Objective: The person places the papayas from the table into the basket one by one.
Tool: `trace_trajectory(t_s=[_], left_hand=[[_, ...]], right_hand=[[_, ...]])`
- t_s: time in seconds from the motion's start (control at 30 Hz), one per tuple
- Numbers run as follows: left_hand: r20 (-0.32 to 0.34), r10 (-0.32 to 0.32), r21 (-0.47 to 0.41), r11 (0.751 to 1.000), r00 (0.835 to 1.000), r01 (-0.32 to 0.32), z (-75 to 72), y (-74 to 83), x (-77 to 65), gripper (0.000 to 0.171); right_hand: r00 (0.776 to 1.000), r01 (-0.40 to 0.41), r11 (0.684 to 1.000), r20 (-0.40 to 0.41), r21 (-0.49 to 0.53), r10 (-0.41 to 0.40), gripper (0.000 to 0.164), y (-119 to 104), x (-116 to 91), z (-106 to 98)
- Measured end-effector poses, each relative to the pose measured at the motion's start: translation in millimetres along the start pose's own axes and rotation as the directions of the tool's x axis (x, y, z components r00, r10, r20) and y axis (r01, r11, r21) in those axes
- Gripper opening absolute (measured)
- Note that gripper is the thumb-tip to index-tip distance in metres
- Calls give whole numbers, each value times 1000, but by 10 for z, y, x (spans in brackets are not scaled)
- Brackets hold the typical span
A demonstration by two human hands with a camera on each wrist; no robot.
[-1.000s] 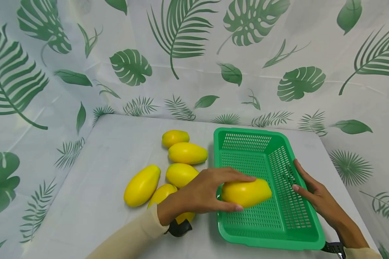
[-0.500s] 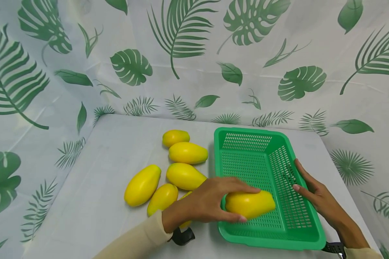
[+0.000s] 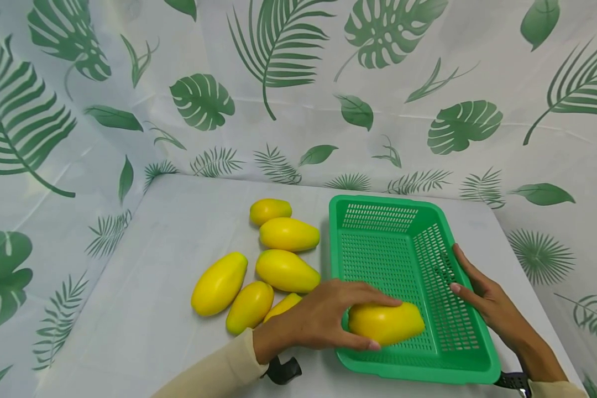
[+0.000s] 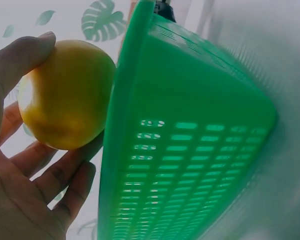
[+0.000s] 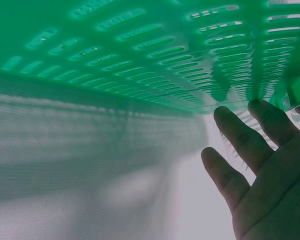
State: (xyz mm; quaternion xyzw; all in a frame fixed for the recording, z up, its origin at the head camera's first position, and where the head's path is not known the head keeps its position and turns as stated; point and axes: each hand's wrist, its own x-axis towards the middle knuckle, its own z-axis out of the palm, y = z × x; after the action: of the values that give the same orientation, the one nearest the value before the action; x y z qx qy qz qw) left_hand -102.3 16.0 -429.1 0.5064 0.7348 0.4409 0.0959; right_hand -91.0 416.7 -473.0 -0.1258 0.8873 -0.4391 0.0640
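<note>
My left hand [image 3: 318, 318] grips a yellow papaya [image 3: 389, 325] from behind, thumb on the near side and fingers over the far side. That papaya is over the near-left part of a green plastic basket [image 3: 378, 365]. In the left wrist view the papaya [image 4: 70, 95] is level with the basket's rim [image 4: 121, 95]; whether they touch cannot be told. At the basket's right side, my right hand [image 3: 495, 304] holds the rim, with the thumb inside. In the right wrist view its spread fingers [image 5: 240, 132] lie along the slotted outer wall.
Several more papayas lie on the white table left of the basket, among them one near the middle [image 3: 287, 271] and one farthest left [image 3: 219, 284]. One is partly hidden by the left hand. A leaf-patterned sheet [image 3: 298, 132] hangs behind the table.
My left hand has carried the papaya slightly right and toward the near side of the basket, with the papaya held throughout. The right hand and basket stay where they were.
</note>
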Motion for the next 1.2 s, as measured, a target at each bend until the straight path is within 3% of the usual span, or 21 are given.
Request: trace_trajectory(t_s=[0.43,0.63,1.0,1.2], left_hand=[[45,24,-33,999,999,-23,35,-62,-43,72],[30,9,-74,997,1000,-7,2,-56,-94,69],[-98,-70,-95,994,993,61,-169,-14,-253,65],[-194,-124,-102,989,973,106,-304,32,-397,66]], right_hand=[[1000,8,1000,-1,22,-8,81,2,8,6],[1000,10,1000,0,26,-10,81,-18,9,9],[1000,-8,1000,-9,12,8,79,-1,9,8],[1000,-9,1000,1,25,9,79,2,13,1]])
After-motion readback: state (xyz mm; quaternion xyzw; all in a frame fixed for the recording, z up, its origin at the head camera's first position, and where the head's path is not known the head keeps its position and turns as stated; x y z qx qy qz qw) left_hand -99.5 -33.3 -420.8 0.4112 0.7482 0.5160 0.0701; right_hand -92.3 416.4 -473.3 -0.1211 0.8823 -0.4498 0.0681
